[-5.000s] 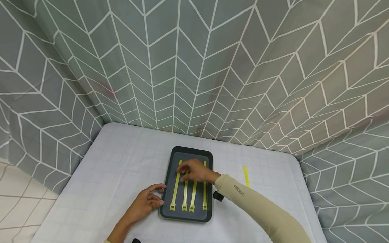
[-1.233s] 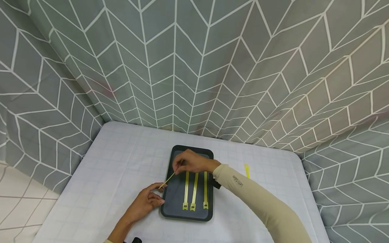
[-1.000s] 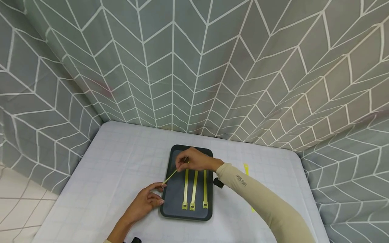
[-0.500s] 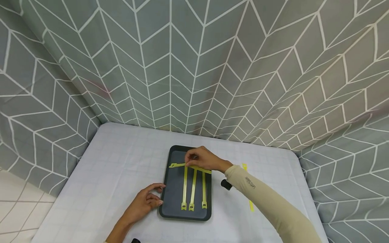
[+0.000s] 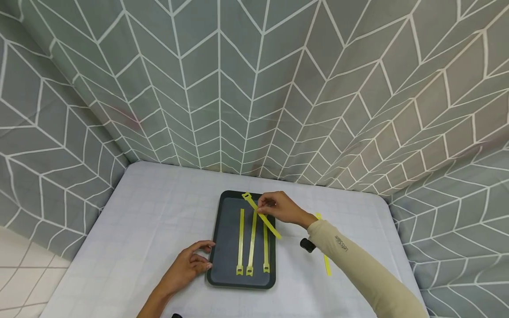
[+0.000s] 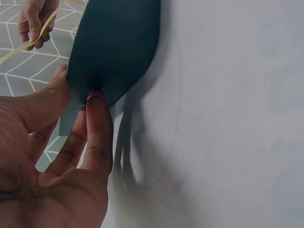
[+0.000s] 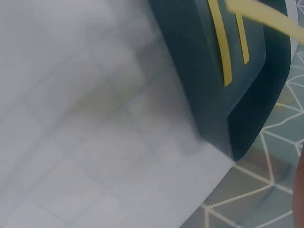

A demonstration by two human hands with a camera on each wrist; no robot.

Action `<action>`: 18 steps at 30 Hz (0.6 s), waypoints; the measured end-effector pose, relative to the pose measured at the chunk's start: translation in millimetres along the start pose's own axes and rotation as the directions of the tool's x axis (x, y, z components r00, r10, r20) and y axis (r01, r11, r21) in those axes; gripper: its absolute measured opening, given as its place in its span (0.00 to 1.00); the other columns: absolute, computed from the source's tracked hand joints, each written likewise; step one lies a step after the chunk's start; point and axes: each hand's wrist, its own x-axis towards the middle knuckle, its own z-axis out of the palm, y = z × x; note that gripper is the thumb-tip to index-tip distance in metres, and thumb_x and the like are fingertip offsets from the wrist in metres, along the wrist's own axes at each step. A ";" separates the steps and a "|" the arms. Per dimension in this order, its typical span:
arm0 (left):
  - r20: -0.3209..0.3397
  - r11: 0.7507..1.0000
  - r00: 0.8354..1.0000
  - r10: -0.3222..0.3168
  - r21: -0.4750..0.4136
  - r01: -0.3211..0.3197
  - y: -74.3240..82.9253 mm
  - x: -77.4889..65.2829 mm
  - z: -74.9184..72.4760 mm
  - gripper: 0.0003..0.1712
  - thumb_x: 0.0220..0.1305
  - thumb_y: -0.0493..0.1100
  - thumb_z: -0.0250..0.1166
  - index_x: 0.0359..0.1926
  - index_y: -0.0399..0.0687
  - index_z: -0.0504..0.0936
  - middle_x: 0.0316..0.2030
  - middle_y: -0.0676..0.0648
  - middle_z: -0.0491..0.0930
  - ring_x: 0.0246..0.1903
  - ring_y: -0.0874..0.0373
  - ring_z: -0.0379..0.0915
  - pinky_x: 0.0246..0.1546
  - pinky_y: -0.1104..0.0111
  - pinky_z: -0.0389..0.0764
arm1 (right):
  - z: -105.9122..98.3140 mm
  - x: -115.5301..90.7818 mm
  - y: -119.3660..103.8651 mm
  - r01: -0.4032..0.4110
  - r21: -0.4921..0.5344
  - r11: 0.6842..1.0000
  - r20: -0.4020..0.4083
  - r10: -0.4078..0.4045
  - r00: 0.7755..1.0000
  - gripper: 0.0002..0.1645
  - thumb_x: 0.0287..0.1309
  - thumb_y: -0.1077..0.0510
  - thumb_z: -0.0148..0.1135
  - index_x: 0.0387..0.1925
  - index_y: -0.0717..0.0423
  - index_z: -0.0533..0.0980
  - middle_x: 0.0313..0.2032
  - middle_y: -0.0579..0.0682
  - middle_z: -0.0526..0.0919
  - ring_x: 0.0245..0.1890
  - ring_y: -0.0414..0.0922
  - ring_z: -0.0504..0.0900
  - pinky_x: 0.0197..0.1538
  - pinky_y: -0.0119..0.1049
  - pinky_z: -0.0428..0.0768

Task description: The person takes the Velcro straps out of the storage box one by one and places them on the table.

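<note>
My right hand [image 5: 282,207] pinches a yellow slotted cable strap [image 5: 272,229] between thumb and fingers, over the upper right of a dark tray [image 5: 223,251]. The strap slants, its slotted head up and left, its tail over the tray's right rim. Three like straps [image 5: 240,240] lie lengthwise in the tray, slotted ends toward me. Fingertips of my left hand [image 5: 187,267] touch the tray's left side; the left wrist view shows them against the outer wall [image 6: 118,42]. In the right wrist view the held strap [image 7: 268,18] crosses the top corner, while most of the hand is out of frame.
Another yellow strap [image 5: 327,265] lies on the white-covered table [image 5: 159,212], right of the tray, partly hidden by the right sleeve [image 5: 354,269]. A grey curtain [image 5: 238,88] with white lines stands behind the table and at both sides.
The right hand has lifted the leftmost strap out of its place in the tray and carried it rightward, turning its slotted head up and left. The left hand stays at the tray's side.
</note>
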 end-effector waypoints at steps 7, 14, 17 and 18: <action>0.004 1.000 1.000 0.004 0.002 -0.004 1.2 0.0 -1.0 0.33 0.63 0.35 0.69 0.69 0.40 0.69 0.57 0.32 0.67 0.42 0.54 0.80 0.41 0.68 0.81 | -6.0 -18.9 9.0 -0.116 0.037 0.993 -0.097 0.119 0.988 0.06 0.66 0.62 0.64 0.41 0.62 0.80 0.38 0.59 0.85 0.37 0.52 0.86 0.42 0.49 0.84; 0.003 1.000 1.000 0.000 0.006 0.000 -0.1 -0.3 -1.5 0.34 0.63 0.35 0.69 0.69 0.42 0.69 0.58 0.32 0.68 0.42 0.54 0.80 0.40 0.67 0.81 | -10.2 -37.8 24.2 -0.184 0.065 0.981 -0.170 0.192 0.966 0.06 0.64 0.61 0.67 0.39 0.60 0.80 0.34 0.55 0.86 0.33 0.44 0.86 0.42 0.50 0.85; 0.002 1.000 1.000 0.003 0.007 -0.003 -0.8 -0.3 -1.4 0.34 0.63 0.36 0.69 0.69 0.42 0.70 0.58 0.33 0.68 0.42 0.55 0.80 0.40 0.67 0.81 | -9.9 -45.2 31.5 -0.206 0.079 0.975 -0.215 0.218 0.952 0.06 0.63 0.61 0.68 0.39 0.61 0.80 0.33 0.55 0.86 0.32 0.43 0.86 0.43 0.52 0.84; 0.002 1.000 1.000 0.003 0.006 -0.003 -0.9 -0.3 -1.3 0.34 0.63 0.36 0.69 0.69 0.42 0.70 0.58 0.33 0.68 0.42 0.55 0.80 0.40 0.67 0.81 | -9.2 -47.9 34.2 -0.216 0.081 0.973 -0.231 0.229 0.946 0.07 0.62 0.61 0.68 0.38 0.61 0.81 0.33 0.55 0.86 0.32 0.43 0.86 0.43 0.52 0.84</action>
